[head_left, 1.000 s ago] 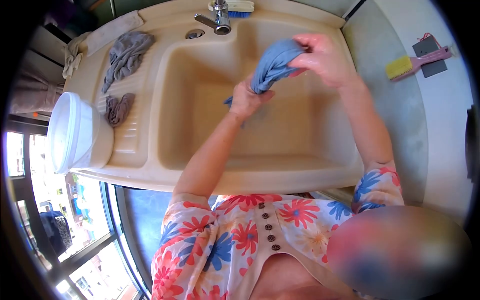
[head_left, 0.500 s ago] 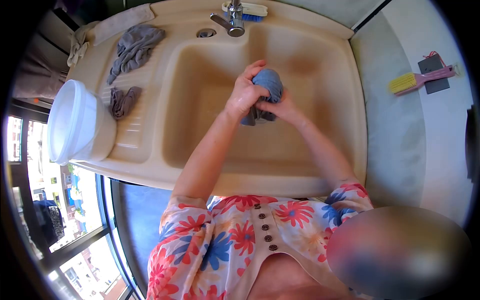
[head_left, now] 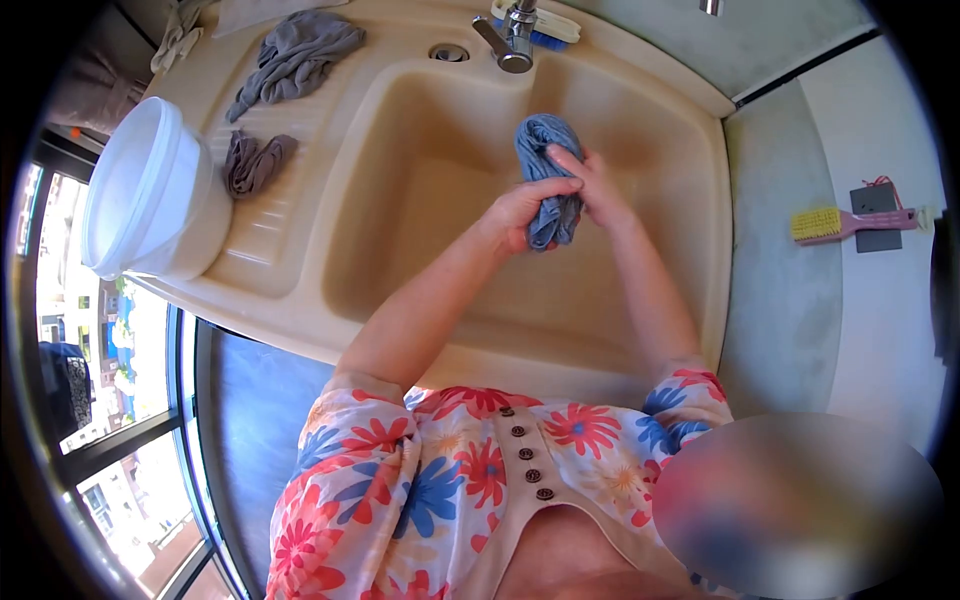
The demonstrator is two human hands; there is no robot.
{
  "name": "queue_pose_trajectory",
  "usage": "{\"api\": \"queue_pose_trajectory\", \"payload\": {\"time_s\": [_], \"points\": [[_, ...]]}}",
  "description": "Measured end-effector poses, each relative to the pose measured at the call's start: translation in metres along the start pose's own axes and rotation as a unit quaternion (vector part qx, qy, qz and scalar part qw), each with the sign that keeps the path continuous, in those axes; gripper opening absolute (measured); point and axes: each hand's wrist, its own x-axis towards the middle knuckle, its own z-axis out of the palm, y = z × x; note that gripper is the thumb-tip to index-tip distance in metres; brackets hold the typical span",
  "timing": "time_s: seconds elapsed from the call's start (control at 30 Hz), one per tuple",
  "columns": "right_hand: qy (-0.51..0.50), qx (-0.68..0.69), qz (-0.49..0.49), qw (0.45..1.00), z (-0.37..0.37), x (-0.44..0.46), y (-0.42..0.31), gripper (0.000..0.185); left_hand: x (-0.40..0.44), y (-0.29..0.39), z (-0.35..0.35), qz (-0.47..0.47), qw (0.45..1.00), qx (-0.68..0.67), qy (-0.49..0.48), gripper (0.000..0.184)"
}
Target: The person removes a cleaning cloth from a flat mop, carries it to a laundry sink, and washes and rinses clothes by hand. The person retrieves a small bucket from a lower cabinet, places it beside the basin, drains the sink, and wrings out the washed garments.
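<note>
A bunched blue-grey wet-looking cloth (head_left: pixel 540 143) is held up over the beige sink basin (head_left: pixel 440 240). My left hand (head_left: pixel 528 208) is closed round its lower part, the thumb lying across the front. My right hand (head_left: pixel 597 188) grips the same cloth from the right side, with fingers pressed on its middle. The two hands almost meet on the cloth. Parts of the fingers behind the cloth are hidden.
Left, on the drainboard, lie a large grey cloth (head_left: pixel 300 55) and a smaller brownish one (head_left: pixel 257 165), beside a white bucket (head_left: pixel 205 215). A faucet (head_left: pixel 515 45) and a blue-bristled brush (head_left: pixel 550 30) are at the back. A yellow-bristled brush (head_left: pixel 818 226) hangs right.
The cloth has gone from a tight bundle to a longer, looser fold. My left hand has moved down to its lower end, my right hand up along it. The view has shifted slightly.
</note>
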Motion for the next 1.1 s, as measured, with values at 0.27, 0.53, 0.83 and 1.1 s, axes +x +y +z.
{"api": "queue_pose_trajectory", "payload": {"time_s": [0.27, 0.53, 0.83, 1.1], "points": [[-0.289, 0.415, -0.086, 0.858, 0.013, -0.006, -0.026, 0.067, -0.018, -0.019, 0.032, 0.019, 0.967, -0.119, -0.223, 0.041], [0.031, -0.066, -0.025, 0.997, 0.019, 0.005, -0.045, 0.022, -0.002, -0.004, 0.013, 0.055, 0.993, 0.103, -0.018, 0.042], [0.169, -0.379, -0.067, 0.908, -0.002, 0.058, 0.055, 0.03, 0.007, -0.018, -0.005, 0.131, 0.758, 0.559, 0.308, 0.048], [-0.272, 0.261, -0.094, 0.921, -0.004, 0.016, -0.053, 0.057, -0.019, 0.015, 0.031, 0.031, 0.975, -0.085, -0.203, 0.044]]}}
